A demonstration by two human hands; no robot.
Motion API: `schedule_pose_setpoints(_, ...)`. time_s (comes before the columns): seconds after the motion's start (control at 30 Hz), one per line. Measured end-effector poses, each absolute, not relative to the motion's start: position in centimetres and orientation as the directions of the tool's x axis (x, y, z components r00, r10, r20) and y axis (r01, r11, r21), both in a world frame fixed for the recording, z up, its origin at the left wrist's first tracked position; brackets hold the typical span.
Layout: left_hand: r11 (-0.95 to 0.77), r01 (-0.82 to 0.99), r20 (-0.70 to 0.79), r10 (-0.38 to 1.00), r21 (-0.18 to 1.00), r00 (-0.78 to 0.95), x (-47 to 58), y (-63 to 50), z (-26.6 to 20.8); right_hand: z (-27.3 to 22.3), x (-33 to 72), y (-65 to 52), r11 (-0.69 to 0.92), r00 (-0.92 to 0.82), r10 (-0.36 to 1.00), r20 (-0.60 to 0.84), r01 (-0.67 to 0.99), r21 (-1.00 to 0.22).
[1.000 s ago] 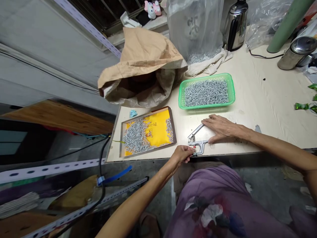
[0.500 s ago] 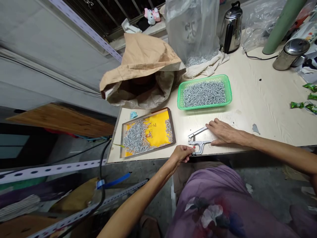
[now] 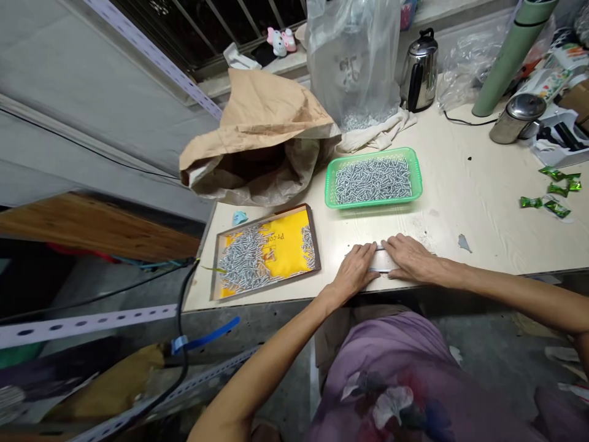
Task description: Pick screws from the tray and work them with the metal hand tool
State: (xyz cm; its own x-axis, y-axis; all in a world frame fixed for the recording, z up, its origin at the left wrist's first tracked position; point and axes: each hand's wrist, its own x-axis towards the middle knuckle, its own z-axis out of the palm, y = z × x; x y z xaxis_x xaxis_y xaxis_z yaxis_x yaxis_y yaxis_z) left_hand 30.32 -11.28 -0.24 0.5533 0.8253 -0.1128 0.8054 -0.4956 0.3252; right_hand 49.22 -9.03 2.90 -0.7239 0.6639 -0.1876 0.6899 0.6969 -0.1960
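Silver snap-fastener pliers (image 3: pixel 380 260) lie at the table's front edge, with only a short stretch of their metal arms showing between my hands. Fingers of my left hand (image 3: pixel 353 272) close over the head end and hide it. At the handle end, my right hand (image 3: pixel 411 259) grips with thumb and fingers on either side. Left of the hands, a shallow tray (image 3: pixel 315 242) with a yellow lining contains many small silver screw-like pieces (image 3: pixel 247 258). Beyond the pliers, a green plastic basket (image 3: pixel 416 178) is filled with similar silver pieces (image 3: pixel 373 180).
An open brown paper sack (image 3: pixel 271 110) slumps behind the tray. Farther back stand a clear plastic bag (image 3: pixel 352 61), a steel kettle (image 3: pixel 419 70), a green cylinder (image 3: pixel 513 61) and a steel mug (image 3: pixel 518 120). Green-wrapped sweets (image 3: pixel 556 190) lie at the right.
My left hand has gone from pinching at the pliers' jaw to wrapping over their head. The pliers' spread handles are now mostly covered by both hands. The view has shifted slightly.
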Motion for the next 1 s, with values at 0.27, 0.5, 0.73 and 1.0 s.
schedule_pose_setpoints(0.27, -0.495, 0.840, -0.246, 0.805, 0.221, 0.539, 30.8, -9.9, 1.2, 2.6, 47.7, -8.8, 0.675, -0.668, 0.716, -0.203, 0.737, -0.044)
schedule_pose_setpoints(0.5, -0.393, 0.900, -0.299, 0.850, 0.187, 0.434, 30.8, -9.6, 1.5, 1.7, 46.3, -8.0, 0.757, -0.747, 0.614, -0.257, 0.649, -0.076)
schedule_pose_setpoints(0.73, -0.364, 0.909, -0.087, 0.918, 0.201, 0.387, 30.0, -10.8, -0.2, 2.2, 47.3, -6.4, 0.718, -0.726, 0.655, -0.209, 0.684, -0.130)
schedule_pose_setpoints(1.0, -0.483, 0.800, 0.181, 0.876, 0.355, 0.448, 31.4, -16.9, -3.8, 1.0, 48.4, -3.2, 0.691, -0.717, 0.677, -0.163, 0.696, -0.193)
